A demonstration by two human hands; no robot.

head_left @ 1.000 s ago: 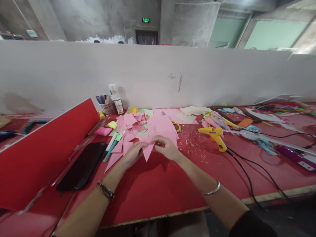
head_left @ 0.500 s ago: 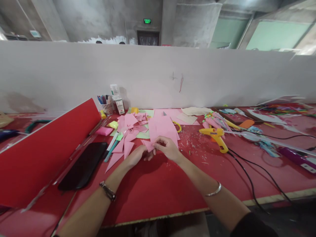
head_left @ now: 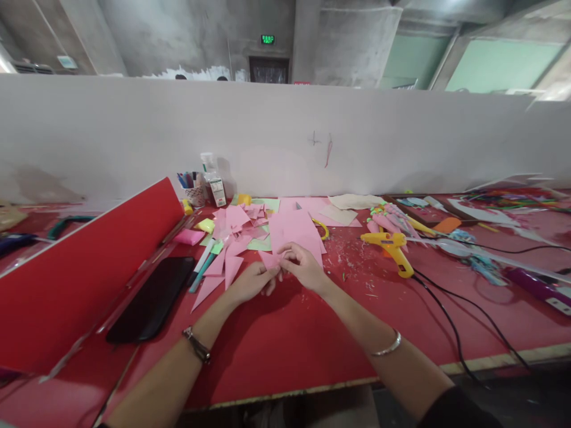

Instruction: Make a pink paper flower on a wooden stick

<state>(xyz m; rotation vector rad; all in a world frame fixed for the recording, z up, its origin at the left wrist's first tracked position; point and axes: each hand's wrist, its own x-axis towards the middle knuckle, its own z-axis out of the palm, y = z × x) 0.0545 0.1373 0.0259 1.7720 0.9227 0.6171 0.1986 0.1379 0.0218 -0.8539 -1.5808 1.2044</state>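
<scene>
Between my two hands is a small piece of pink paper [head_left: 269, 260], gripped by the fingers of both. My left hand [head_left: 255, 281] has its thumb and fingers closed on the lower edge. On the other side, my right hand [head_left: 302, 267] pinches the piece with bent fingers, which hide part of it. Just beyond the hands lies a larger pink sheet [head_left: 294, 232]. Yellow-handled scissors [head_left: 322, 229] are partly covered by that sheet. A heap of cut pink paper pieces [head_left: 234, 220] lies to the left of it.
A yellow glue gun [head_left: 392, 249] with a black cable lies at right. A black phone [head_left: 154, 300] and a leaning red board [head_left: 93, 273] are at left. Pens in a cup [head_left: 193, 193] and a bottle [head_left: 214, 184] stand by the white partition [head_left: 250, 131]. Paper scraps dot the red table [head_left: 285, 351].
My left thumb and fingers have shifted up and right onto the pink paper piece, closer to my right fingers. Less of the piece shows now. My right hand has barely moved.
</scene>
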